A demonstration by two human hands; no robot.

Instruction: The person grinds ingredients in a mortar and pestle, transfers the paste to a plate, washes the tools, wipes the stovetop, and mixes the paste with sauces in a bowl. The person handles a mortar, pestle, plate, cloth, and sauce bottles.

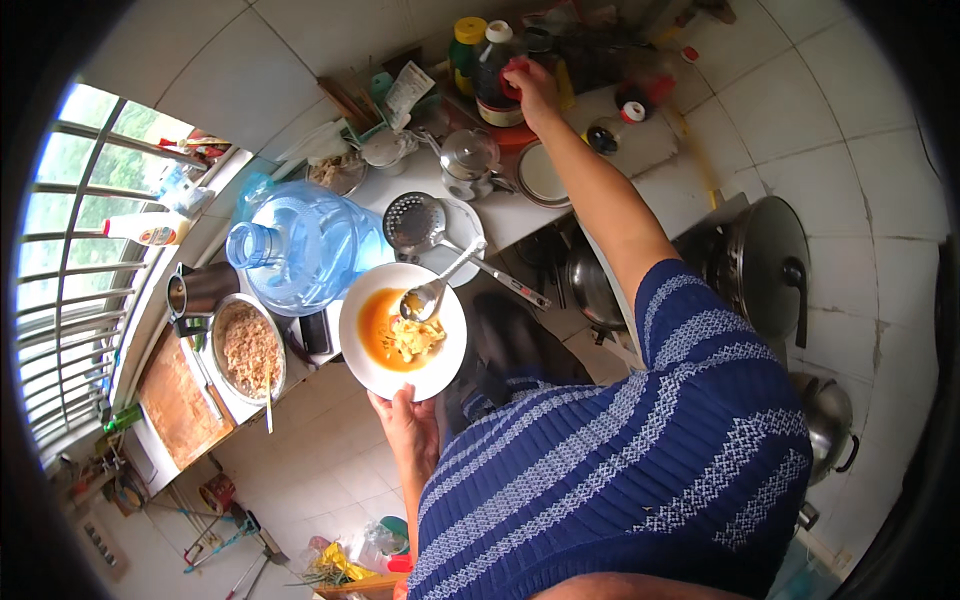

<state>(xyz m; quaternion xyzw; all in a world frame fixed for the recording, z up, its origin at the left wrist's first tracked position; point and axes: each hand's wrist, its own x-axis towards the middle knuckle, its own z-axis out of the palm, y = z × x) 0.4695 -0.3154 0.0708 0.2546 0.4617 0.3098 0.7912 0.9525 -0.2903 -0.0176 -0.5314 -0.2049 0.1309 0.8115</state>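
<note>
My left hand (pixel 409 427) holds a white bowl (pixel 356 375) by its near rim, thumb on the edge. In the bowl are an orange-brown liquid, a pale yellow lumpy food (pixel 418 337) and a metal spoon (pixel 421 301) with its handle over the far rim. At the back of the counter, my right hand (pixel 529 90) is closed around the red handle of a large bottle of dark liquid (pixel 496 71). That bottle stands upright with a white cap on, beside a green bottle with a yellow cap (pixel 466 52).
Along the counter stand a blue water jug (pixel 311 240), a perforated skimmer (pixel 414 223) on a white plate, a metal kettle (pixel 469 154), a bowl of minced food (pixel 247 349) and a wooden cutting board (pixel 176 405). A lidded pan (pixel 769 262) is at the right.
</note>
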